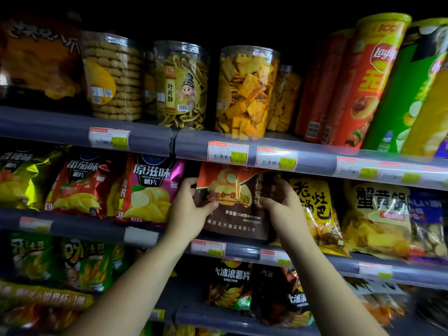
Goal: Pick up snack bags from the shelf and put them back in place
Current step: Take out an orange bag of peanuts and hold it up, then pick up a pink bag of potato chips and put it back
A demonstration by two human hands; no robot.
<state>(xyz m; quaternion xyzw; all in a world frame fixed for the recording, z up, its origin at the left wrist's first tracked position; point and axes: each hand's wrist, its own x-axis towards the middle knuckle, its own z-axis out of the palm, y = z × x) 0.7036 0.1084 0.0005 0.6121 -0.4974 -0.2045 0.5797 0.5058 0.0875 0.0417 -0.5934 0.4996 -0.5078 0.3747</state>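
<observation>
Snack bag [236, 202], brown below and red-orange above, printed with a chip picture and white characters, upright on the middle shelf [244, 251], its top edge tucked under the rail of the shelf above. Left hand [191, 209]: fingers curled round the bag's left edge, thumb pressed flat on its front face, closed on the bag. Right hand [282, 202]: fingers wrapped over the bag's right edge, thumb on the front, likewise closed on the bag. Both forearms rise from the lower edge of the view towards the bag.

Left of the snack bag, just beside it: a purple chip bag [151, 187]; farther left, a red chip bag [82, 185] and then a gold chip bag [21, 178]. Right of the snack bag, partly behind the right hand: a yellow bag [315, 214] with black characters, then a clear bag [378, 219] of pale pieces.

Above the snack bag, on the upper shelf [135, 137]: clear plastic jars, one of yellow-orange squares [246, 93] directly above, one with a cartoon label [180, 86] to its left. Up and to the right: a red chip canister [368, 81]. Price tags [228, 152] sit on the rail just above the bag. Below the snack bag: black chip bags [232, 284] on the lower shelf.
</observation>
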